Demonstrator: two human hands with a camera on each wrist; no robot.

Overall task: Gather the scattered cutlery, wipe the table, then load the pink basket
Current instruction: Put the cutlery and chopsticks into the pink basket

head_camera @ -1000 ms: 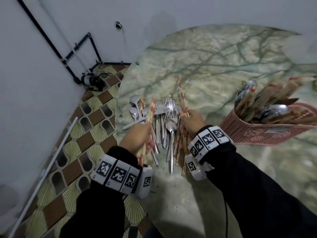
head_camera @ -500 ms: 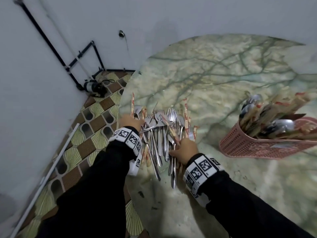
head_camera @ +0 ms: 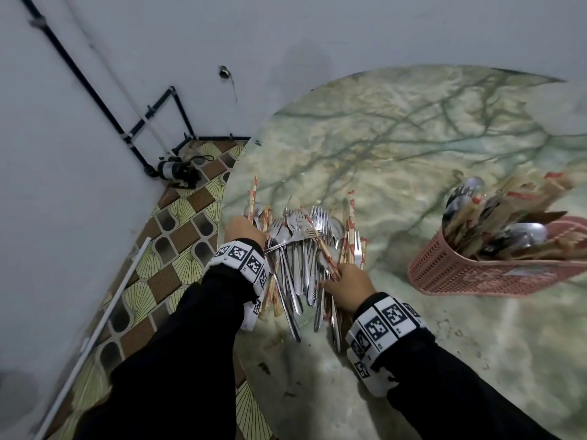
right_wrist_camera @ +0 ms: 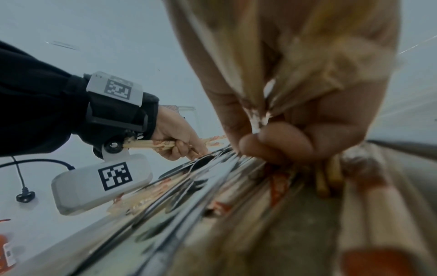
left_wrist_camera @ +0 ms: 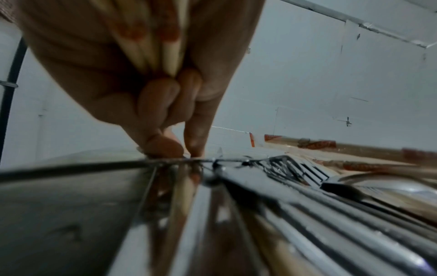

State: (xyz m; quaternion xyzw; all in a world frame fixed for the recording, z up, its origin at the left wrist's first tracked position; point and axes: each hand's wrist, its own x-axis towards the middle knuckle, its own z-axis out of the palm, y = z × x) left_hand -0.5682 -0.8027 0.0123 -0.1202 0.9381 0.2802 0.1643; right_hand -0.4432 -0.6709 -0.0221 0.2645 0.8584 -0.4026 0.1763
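Note:
A pile of steel forks and spoons (head_camera: 300,249) mixed with paper-wrapped chopsticks (head_camera: 350,230) lies near the left edge of the round marble table (head_camera: 397,147). My left hand (head_camera: 244,231) sits at the pile's left side and grips several wrapped chopsticks (left_wrist_camera: 151,43), its fingertips (left_wrist_camera: 165,147) touching the cutlery. My right hand (head_camera: 349,285) is at the pile's near right and grips a bunch of wrapped chopsticks (right_wrist_camera: 272,78). The pink basket (head_camera: 470,274) stands to the right, filled with spoons and wrapped chopsticks.
The table's left edge (head_camera: 222,217) runs just beside my left hand, with patterned floor tiles (head_camera: 178,249) below. A grey wall (head_camera: 286,33) borders the table at the back. Black pipes (head_camera: 152,112) run down the wall corner.
My left hand has moved forward to the pile's left side. The right hand has drawn back toward me along the handles, and the cutlery is pushed closer together.

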